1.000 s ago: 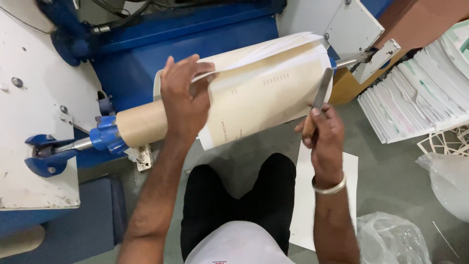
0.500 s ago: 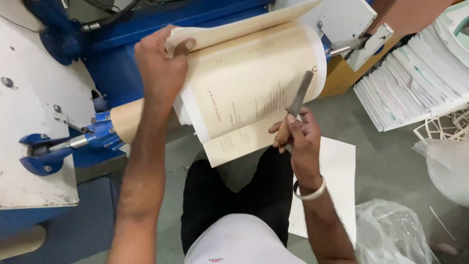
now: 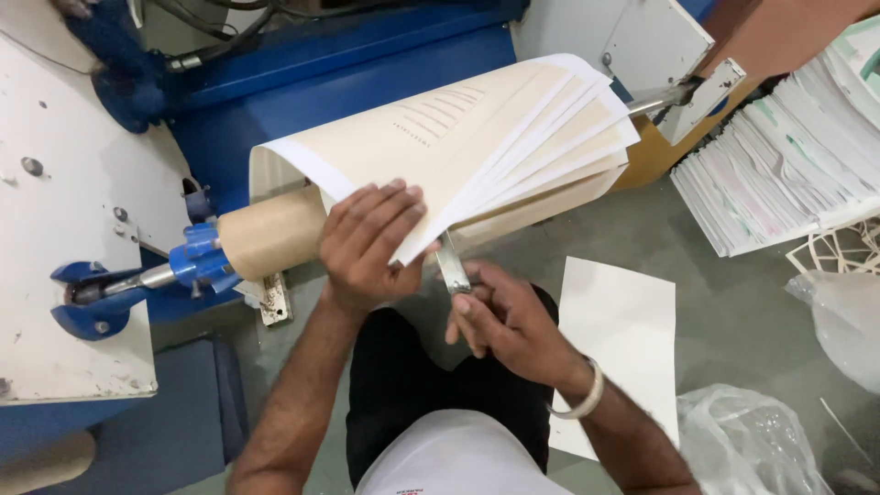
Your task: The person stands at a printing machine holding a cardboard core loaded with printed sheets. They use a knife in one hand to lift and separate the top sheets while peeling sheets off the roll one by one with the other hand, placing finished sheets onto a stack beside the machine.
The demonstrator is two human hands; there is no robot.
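the left hand [image 3: 367, 240] lies flat with fingers spread on the loose outer sheets of the paper roll [image 3: 440, 156], pressing their lower edge down against the brown cardboard core [image 3: 270, 240]. the right hand [image 3: 509, 321] sits just below and to the right of it, fingers curled around the handle of a knife [image 3: 452, 264], thumb along the top; the flat metal blade points up and away from the body and its tip disappears under the lifted edge of the sheets, right beside the left fingertips.

the roll lies straight ahead of both hands, mounted on a shaft [image 3: 137, 280] whose long axis runs from the blue clamp at the lower left up to the metal bracket [image 3: 697, 92] at the upper right. so the blade stands roughly across that axis, while the left forearm comes in almost square to it. the left hand is the one actually on the paper; the right touches it only through the blade.

the cream sheets fan out toward the right end of the roll, peeled into several layers. further out, a white sheet [image 3: 623, 339] lies on the floor under the right wrist, stacks of printed paper [image 3: 779, 174] stand at the right edge, and clear plastic bags [image 3: 742, 440] lie near the lower right corner.
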